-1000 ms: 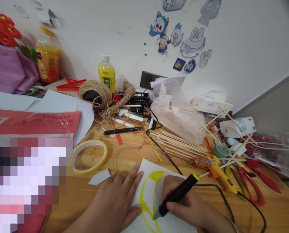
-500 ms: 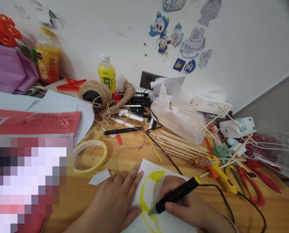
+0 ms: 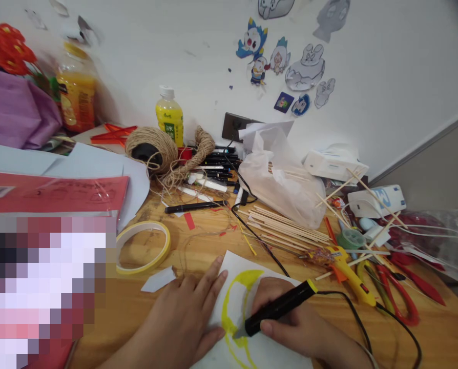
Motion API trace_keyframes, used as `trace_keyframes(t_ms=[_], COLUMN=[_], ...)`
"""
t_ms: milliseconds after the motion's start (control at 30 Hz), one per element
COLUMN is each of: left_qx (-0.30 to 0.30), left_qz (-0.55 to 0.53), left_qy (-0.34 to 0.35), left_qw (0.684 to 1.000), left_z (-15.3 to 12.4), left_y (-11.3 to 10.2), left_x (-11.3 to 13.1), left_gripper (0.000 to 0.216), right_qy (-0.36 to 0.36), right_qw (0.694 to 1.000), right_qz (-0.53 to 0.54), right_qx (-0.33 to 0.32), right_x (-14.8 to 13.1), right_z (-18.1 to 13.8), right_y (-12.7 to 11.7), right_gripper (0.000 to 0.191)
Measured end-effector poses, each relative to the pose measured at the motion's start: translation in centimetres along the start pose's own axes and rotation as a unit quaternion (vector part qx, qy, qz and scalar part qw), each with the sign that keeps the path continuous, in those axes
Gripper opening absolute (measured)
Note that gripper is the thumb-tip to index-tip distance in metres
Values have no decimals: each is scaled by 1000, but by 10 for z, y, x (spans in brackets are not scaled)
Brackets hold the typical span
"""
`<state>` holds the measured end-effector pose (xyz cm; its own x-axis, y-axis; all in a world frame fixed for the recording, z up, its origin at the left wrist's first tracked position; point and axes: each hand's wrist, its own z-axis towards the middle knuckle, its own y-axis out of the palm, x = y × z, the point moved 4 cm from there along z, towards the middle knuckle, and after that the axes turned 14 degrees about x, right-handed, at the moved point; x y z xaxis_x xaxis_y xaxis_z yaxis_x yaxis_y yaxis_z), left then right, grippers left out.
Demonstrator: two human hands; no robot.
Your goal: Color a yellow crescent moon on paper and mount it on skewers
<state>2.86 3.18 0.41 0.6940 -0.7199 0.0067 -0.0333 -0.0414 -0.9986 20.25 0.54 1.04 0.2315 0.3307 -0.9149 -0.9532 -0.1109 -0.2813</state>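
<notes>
My right hand point(image 3: 286, 318) is closed around a black marker point(image 3: 280, 307) with a yellow end. The marker tilts down to the left, its tip at the yellow lines on a white sheet of paper point(image 3: 283, 353). On that sheet is a yellow crescent outline point(image 3: 248, 278), filled with yellow at its upper end and partly coloured lower down. My left hand point(image 3: 192, 307) lies flat with fingers stretched out, its fingertips and thumb on the paper's left edge. The right hand covers part of the crescent's right side.
A yellow tape roll point(image 3: 166, 246) and a paper scrap point(image 3: 158, 280) lie left of the sheet. Behind are thin wooden sticks point(image 3: 286, 225), twine point(image 3: 155, 143) and several markers. A yellow glue gun point(image 3: 352, 277), its cable and red-handled scissors point(image 3: 398, 297) lie to the right.
The marker and my right hand have shifted very slightly left along the crescent. My left hand and the paper stay in place.
</notes>
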Motion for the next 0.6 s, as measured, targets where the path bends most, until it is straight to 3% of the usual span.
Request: trace_keyframes(t_ms=[367, 600], left_qx=[-32, -20], left_qz=[4, 13], left_qy=[0, 5], left_qw=[999, 1000], left_z=[2, 1], left_y=[-4, -2], left_x=[0, 0], left_gripper=[65, 65], right_qy=[-9, -8], right_qw=[1000, 1000], right_qz=[16, 18], right_qx=[1, 4], right_x=[-1, -1], right_z=[0, 1], right_y=[0, 1], right_gripper=[31, 32])
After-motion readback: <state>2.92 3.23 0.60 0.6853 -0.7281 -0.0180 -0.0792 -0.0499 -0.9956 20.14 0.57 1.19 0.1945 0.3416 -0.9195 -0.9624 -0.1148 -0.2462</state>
